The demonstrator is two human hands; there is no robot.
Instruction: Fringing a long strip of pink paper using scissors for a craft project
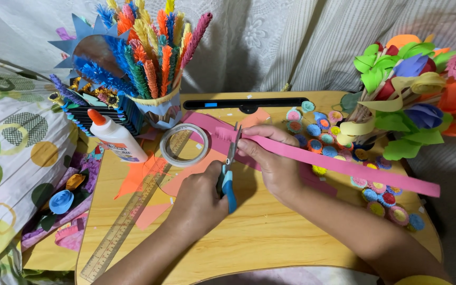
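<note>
My left hand (200,199) grips blue-handled scissors (230,168), blades pointing away from me and closed across the edge of a long pink paper strip (344,167). My right hand (270,157) pinches that strip just right of the blades, holding it above the wooden lap table (259,240). Left of the scissors, the strip's end (221,134) is cut into a fine fringe. The strip runs diagonally to the table's right side.
A tape roll (186,145), a white glue bottle (114,138), a clear ruler (127,216) and orange paper scraps (142,177) lie at the left. A cup of fringed paper sticks (154,58) stands behind. Small rolled paper discs (317,134) and a paper flower bouquet (412,79) fill the right.
</note>
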